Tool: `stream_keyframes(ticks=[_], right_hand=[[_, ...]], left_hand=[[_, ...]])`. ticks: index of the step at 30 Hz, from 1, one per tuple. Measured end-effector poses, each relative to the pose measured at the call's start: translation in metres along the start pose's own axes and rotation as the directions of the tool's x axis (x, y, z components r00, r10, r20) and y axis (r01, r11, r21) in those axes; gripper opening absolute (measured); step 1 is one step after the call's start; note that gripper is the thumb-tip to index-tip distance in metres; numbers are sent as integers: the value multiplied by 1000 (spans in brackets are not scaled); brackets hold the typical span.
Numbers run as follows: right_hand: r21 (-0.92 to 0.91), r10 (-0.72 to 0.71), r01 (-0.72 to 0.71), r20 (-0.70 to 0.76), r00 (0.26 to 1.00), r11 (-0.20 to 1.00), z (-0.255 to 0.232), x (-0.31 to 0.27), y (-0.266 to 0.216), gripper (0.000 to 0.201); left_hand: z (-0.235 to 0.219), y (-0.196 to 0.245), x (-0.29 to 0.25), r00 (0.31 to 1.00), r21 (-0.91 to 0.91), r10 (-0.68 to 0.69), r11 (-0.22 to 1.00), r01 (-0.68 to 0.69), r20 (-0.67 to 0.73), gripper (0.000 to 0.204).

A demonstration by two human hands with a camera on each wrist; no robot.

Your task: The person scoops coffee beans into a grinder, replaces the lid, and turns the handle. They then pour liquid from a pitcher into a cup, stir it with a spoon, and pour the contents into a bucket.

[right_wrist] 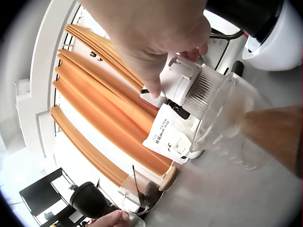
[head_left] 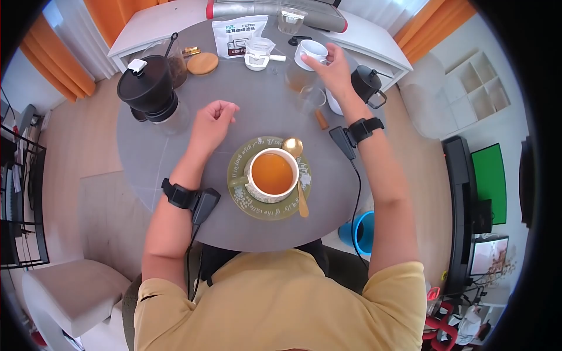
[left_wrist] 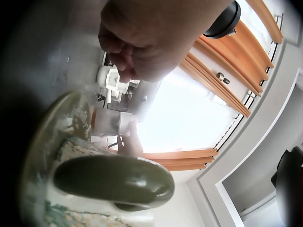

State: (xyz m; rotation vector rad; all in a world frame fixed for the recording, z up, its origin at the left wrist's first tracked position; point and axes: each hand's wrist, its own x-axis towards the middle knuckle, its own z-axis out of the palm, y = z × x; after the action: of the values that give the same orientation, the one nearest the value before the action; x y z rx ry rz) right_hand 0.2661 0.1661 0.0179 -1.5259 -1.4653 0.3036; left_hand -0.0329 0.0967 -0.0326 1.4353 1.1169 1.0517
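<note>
My right hand (head_left: 338,76) pinches a white coffee dripper (head_left: 313,50) between thumb and fingers at the far right of the table. In the right wrist view the dripper's clear ribbed lower part (right_wrist: 201,87) overlaps the mouth of a glass carafe (right_wrist: 222,135) with a wooden handle (right_wrist: 277,135). My left hand (head_left: 213,126) hovers with loosely curled fingers, holding nothing, beyond a teacup (head_left: 248,186) of amber drink. That cup stands on a green saucer (head_left: 239,205), with a gold spoon (head_left: 302,202) lying at its right side.
A black coffee grinder (head_left: 146,88) and a jar (head_left: 177,64) stand at the left, near a round wooden lid (head_left: 202,63). Behind are a filter bag (head_left: 237,35), a small white-handled vessel (head_left: 257,58) and a glass (head_left: 291,22). A black kettle (head_left: 366,82) stands beside my right wrist.
</note>
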Motion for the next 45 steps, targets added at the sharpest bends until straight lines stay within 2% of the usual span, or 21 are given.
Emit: stream_keyframes(ticks=[3, 6, 8, 9, 10, 12, 14, 17, 18, 19, 20, 24, 26, 27, 29, 30, 32, 35, 39, 41, 45], right_hand=[[6, -19, 19, -12, 1000, 1000, -2, -9, -1, 90], [-158, -81, 71, -58, 995, 985, -14, -45, -8, 79], [-181, -92, 106, 82, 992, 978, -31, -85, -31, 60], [-212, -24, 77, 246, 969, 974, -40, -105, -38, 53], [-245, 50, 55, 400, 915, 968, -50, -127, -45, 46], [-282, 169, 16, 617, 769, 959, -68, -164, -64, 39], [-311, 279, -72, 695, 663, 948, -77, -196, -82, 44], [-251, 281, -149, 658, 699, 957, -74, -231, -84, 40], [-246, 284, -158, 653, 702, 956, -72, -238, -80, 40], [-125, 292, -279, 649, 703, 952, -69, -246, -73, 39], [1, 298, -391, 645, 704, 920, -67, -251, -68, 39], [143, 314, -477, 587, 746, 867, -78, -249, -52, 28], [-110, 275, -253, 452, 848, 961, -90, -239, -54, 19], [-105, 275, -256, 446, 851, 961, -94, -234, -54, 19], [-56, 261, -255, 172, 950, 965, -101, -224, -55, 8], [-53, 263, -258, 165, 951, 965, -104, -218, -58, 8], [106, 101, -98, -26, 995, 990, -111, -207, -64, 8], [248, -12, 52, -161, 987, 967, -112, -198, -87, 8], [318, -103, 163, -199, 975, 934, -97, -197, -114, 9], [270, -315, 342, -138, 939, 900, -81, -198, -116, 9], [153, -492, 488, -12, 870, 859, -55, -200, -117, 9]], left_hand=[[-1, 3, -3, 1000, -15, 21, 1000, -21, 14, 19], [-7, 15, -18, 993, 67, 79, 994, -85, 84, 19], [-15, 31, -42, 985, 154, 92, 981, -115, 149, 19], [-19, 45, -56, 968, 273, 54, 954, -123, 245, 19], [-23, 54, -69, 943, 388, 4, 911, -141, 333, 18], [-28, 56, -90, 928, 386, 18, 906, -173, 373, 18], [-29, 57, -107, 907, 386, 30, 898, -209, 421, 17], [-22, 53, -124, 910, 375, 111, 886, -273, 400, 19], [-19, 50, -127, 916, 446, 175, 830, -335, 362, 20], [-16, 47, -129, 913, 517, 242, 764, -388, 328, 22], [-14, 43, -131, 911, 520, 240, 759, -392, 336, 22], [-6, 28, -138, 920, 528, 330, 754, -392, 211, 23], [-2, 21, -141, 930, 500, 328, 785, -366, 165, 22], [-1, 19, -141, 932, 490, 338, 796, -355, 128, 21], [2, 14, -142, 933, 480, 348, 805, -350, 97, 20], [4, 13, -142, 930, 475, 359, 808, -350, 75, 20], [5, 8, -141, 927, 470, 371, 808, -354, 59, 19], [4, 1, -139, 912, 462, 407, 801, -380, 44, 18], [2, 1, -137, 900, 471, 433, 783, -406, 54, 18], [3, 0, -137, 892, 482, 448, 770, -418, 57, 18], [2, 1, -136, 886, 490, 460, 761, -426, 58, 18]])
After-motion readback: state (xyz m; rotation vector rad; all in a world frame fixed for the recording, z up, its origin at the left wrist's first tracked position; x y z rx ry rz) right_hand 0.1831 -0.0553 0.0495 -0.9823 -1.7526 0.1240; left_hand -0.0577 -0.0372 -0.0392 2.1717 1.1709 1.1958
